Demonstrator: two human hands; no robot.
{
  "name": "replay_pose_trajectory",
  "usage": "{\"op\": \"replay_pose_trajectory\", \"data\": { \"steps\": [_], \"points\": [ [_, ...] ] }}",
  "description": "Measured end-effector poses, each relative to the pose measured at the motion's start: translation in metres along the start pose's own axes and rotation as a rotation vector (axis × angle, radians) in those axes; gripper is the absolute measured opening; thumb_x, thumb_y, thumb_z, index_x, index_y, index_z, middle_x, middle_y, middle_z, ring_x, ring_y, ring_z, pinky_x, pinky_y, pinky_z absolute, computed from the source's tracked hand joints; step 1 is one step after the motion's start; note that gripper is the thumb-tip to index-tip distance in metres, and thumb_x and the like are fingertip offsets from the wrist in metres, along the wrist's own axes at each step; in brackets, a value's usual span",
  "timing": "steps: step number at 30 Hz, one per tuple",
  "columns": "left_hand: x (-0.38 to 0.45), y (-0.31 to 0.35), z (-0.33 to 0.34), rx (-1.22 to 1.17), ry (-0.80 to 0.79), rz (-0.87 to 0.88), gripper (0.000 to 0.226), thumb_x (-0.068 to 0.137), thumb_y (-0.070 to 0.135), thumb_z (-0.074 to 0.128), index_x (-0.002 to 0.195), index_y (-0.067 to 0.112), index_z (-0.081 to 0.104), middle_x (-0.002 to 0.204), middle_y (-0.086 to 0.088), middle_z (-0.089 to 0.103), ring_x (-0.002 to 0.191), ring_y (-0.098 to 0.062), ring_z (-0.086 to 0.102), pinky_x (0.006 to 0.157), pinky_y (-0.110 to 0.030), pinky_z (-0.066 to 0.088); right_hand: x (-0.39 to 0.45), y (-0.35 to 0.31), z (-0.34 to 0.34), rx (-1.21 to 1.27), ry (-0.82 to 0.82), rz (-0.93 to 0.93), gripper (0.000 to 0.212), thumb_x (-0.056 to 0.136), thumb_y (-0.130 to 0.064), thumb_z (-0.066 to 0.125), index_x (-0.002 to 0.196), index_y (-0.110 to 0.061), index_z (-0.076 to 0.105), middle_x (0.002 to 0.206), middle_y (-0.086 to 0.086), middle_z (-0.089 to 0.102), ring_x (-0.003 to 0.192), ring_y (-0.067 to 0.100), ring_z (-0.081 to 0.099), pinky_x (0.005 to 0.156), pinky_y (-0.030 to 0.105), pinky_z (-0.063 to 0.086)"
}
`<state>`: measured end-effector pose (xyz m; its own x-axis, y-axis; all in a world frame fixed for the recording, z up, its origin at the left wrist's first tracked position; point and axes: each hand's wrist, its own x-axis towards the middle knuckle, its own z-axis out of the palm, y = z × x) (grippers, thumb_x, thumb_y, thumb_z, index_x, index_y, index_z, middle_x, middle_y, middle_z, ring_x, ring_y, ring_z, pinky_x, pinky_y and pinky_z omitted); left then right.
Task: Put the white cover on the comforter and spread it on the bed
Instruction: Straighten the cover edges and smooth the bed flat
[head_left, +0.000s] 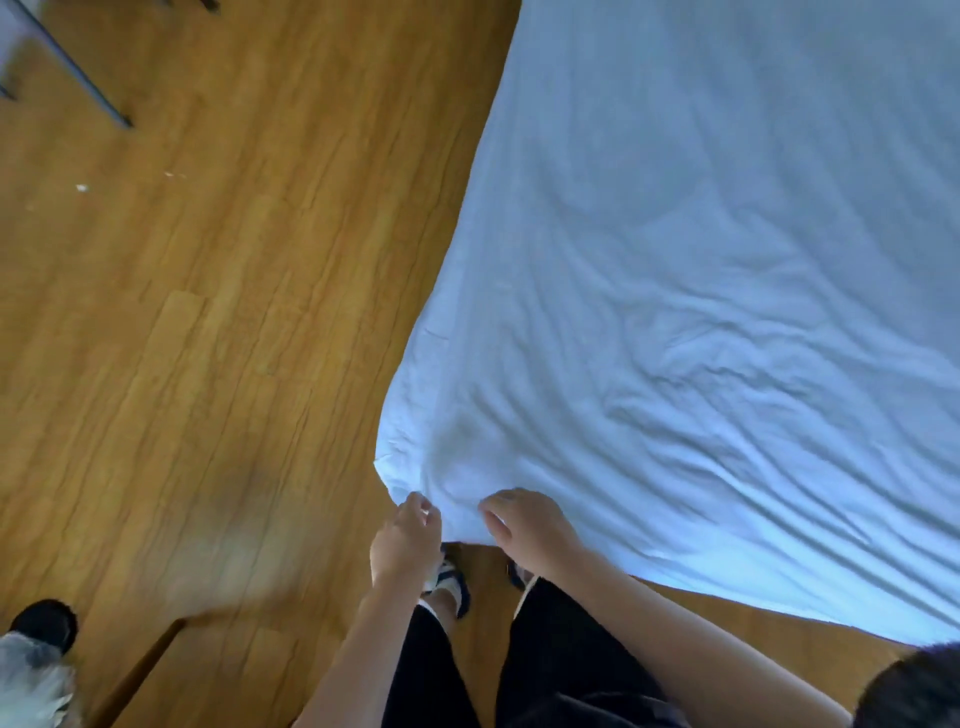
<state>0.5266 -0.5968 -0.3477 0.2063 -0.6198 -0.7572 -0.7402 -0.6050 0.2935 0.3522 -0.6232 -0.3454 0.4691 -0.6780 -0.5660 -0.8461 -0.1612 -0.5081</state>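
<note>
A large white cover (701, 270) stretches across the right side of the view, wrinkled and lifted above the wooden floor. Its near corner hangs right in front of me. My left hand (404, 535) pinches that corner at the edge of the cloth. My right hand (527, 525) grips the same edge a short way to the right, fingers curled into the fabric. The comforter and the bed are hidden under or behind the cloth.
Wooden floor (208, 312) fills the left half. Dark metal furniture legs (78, 78) stand at the top left. A black shoe (47, 623) of another person is at the bottom left, beside a wooden edge (135, 670). A dark-haired head (914, 691) shows at the bottom right.
</note>
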Motion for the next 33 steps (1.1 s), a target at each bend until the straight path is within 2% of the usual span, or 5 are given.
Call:
{"op": "replay_pose_trajectory", "data": {
  "steps": [5, 11, 15, 24, 33],
  "points": [
    [-0.041, 0.03, -0.037, 0.107, -0.091, 0.176, 0.026, 0.101, 0.032, 0.038, 0.117, 0.02, 0.053, 0.111, -0.001, 0.064, 0.097, -0.02, 0.06, 0.075, -0.031, 0.047, -0.078, 0.016, -0.063, 0.06, 0.119, 0.331, 0.031, 0.101, -0.028, 0.038, 0.12, -0.022, 0.062, 0.121, -0.003, 0.064, 0.113, 0.02, 0.057, 0.093, 0.03, 0.042],
    [-0.06, 0.045, -0.103, 0.169, -0.048, 0.375, 0.019, 0.099, 0.029, 0.043, 0.11, 0.019, 0.055, 0.106, 0.001, 0.066, 0.087, -0.015, 0.061, 0.075, -0.033, 0.05, -0.122, -0.033, -0.098, 0.108, 0.215, 0.496, 0.033, 0.101, -0.03, 0.038, 0.126, -0.025, 0.059, 0.129, -0.007, 0.06, 0.117, 0.015, 0.055, 0.098, 0.025, 0.038],
    [-0.05, 0.026, -0.156, 0.224, -0.053, 0.49, 0.012, 0.098, 0.026, 0.043, 0.101, 0.023, 0.055, 0.105, 0.002, 0.065, 0.089, -0.015, 0.059, 0.076, -0.031, 0.046, -0.095, -0.094, -0.098, 0.141, 0.243, 0.536, 0.035, 0.101, -0.031, 0.037, 0.131, -0.026, 0.055, 0.134, -0.006, 0.057, 0.121, 0.017, 0.053, 0.1, 0.03, 0.04],
    [-0.001, -0.061, -0.319, 0.416, -0.108, 0.583, 0.034, 0.102, 0.032, 0.038, 0.128, 0.016, 0.053, 0.122, -0.001, 0.062, 0.095, -0.015, 0.061, 0.08, -0.029, 0.049, -0.007, -0.248, -0.102, 0.239, 0.311, 0.585, 0.035, 0.1, -0.035, 0.039, 0.133, -0.03, 0.052, 0.135, -0.01, 0.054, 0.126, 0.013, 0.047, 0.1, 0.028, 0.038],
    [0.075, -0.021, -0.408, 0.614, -0.165, 0.628, 0.038, 0.102, 0.031, 0.039, 0.134, 0.015, 0.049, 0.13, -0.003, 0.058, 0.11, -0.018, 0.057, 0.088, -0.029, 0.047, 0.073, -0.273, -0.145, 0.407, 0.306, 0.696, 0.037, 0.1, -0.035, 0.042, 0.137, -0.029, 0.049, 0.142, -0.008, 0.05, 0.128, 0.014, 0.047, 0.103, 0.028, 0.038]
  ]
}}
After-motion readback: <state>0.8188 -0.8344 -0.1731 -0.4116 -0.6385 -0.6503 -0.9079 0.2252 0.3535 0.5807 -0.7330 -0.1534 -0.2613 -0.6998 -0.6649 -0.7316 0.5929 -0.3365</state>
